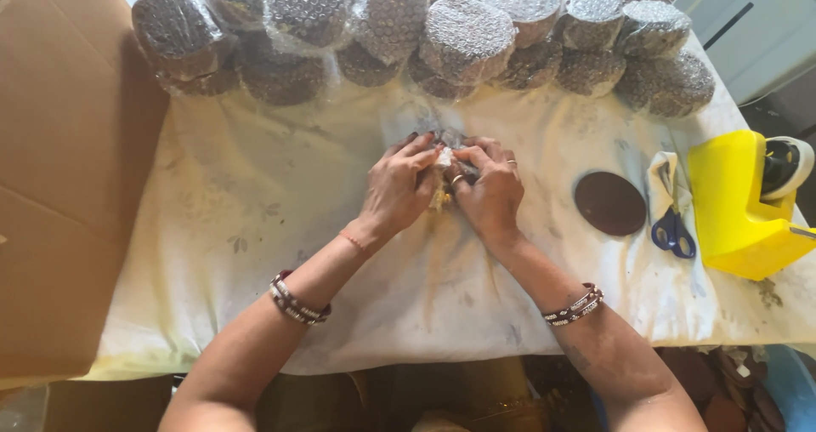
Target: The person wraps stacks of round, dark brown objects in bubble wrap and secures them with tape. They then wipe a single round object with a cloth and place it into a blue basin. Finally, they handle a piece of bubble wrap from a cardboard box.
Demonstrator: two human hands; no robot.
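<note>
A big brown cardboard box [68, 168] fills the 9 o'clock side, its flap lying over the edge of the counter [255, 228], close enough to reach. The counter wears a stained white cloth, which cushions whatever is pressed on it. Along 12 o'clock runs a heaped row of round dark discs wrapped in clear bubble film [425, 32], pushed back so the middle stays free for work. At 3 o'clock sits a yellow plastic tape dispenser [744, 207], with blue-handled scissors [673, 228] on a scrap of film and one bare dark brown disc [609, 203] just beside them. At the centre, the left hand [398, 185] and right hand [491, 190] meet, fingers curled and pinching a small bundle of bubble film [444, 156] against the cloth, seemingly to hold its folds down; what it contains is hidden.
</note>
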